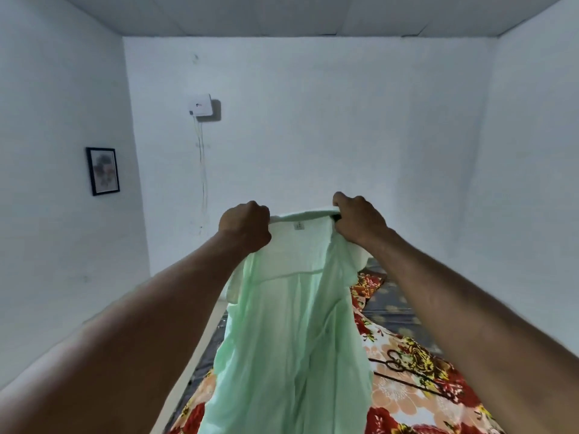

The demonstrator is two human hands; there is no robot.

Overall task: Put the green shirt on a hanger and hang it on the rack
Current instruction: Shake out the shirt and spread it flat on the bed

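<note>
Bedding with a flower pattern (401, 402) lay below the green shirt (291, 324), and a dark hanger (407, 369) rested on it, just right of the shirt. The shirt hung open in the air. At its top, the left hand (244, 227) and the right hand (357, 219) were each clenched on one end of the collar. By my judgement, one hand alone needed to hold the collar while the other fetched the hanger, or the shirt would drop.

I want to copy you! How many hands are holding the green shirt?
2. The left hand grips the green shirt at the collar's left side; the right hand grips the collar's right side. Neither is hidden.
</note>
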